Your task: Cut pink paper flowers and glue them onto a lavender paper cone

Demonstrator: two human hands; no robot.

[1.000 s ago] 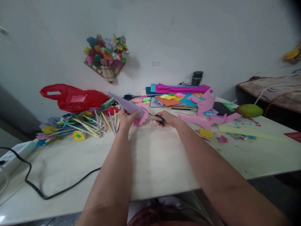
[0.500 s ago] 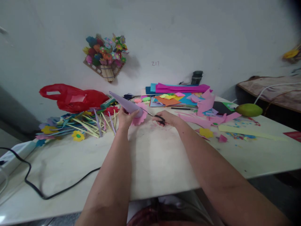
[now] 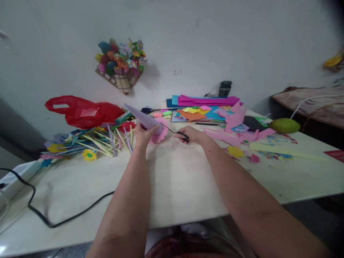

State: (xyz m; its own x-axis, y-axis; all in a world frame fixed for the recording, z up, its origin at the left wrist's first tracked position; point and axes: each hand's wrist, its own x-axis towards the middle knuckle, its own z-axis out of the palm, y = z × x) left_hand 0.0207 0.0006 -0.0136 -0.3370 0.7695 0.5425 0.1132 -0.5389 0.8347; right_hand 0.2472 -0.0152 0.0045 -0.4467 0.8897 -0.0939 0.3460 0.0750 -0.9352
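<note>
One pale wall (image 3: 161, 39) takes up the whole upper part of the view, and a whitish table (image 3: 182, 186) spreads beneath it, its near edge just in front of the person. On the table's far left sits a red plastic bag (image 3: 94, 113), behind a heap of paper flowers and pale yellow strips (image 3: 100, 147). Next in size comes a magenta sheet (image 3: 212, 101), folded or rolled, lying across the back near the wall. A bouquet of craft flowers (image 3: 118, 62) hangs above the bag.

Near the middle of the table, a lilac cone (image 3: 145, 119) slants up to the left, gripped in the left hand (image 3: 145, 135), thumb along its near side. The right hand (image 3: 191, 135) is closed about the black handles of a pair of scissors (image 3: 182, 136), whose blades point left. A green fruit (image 3: 285, 125) lies near the table's right end. Under the cone's wide end shows a pink scalloped piece (image 3: 162, 133); the blades reach its edge, though whether they bite into it cannot be told.

Smallest is the handwriting (image 3: 177, 72) on the wall: "217", its first character shaped rather like a Z.
</note>
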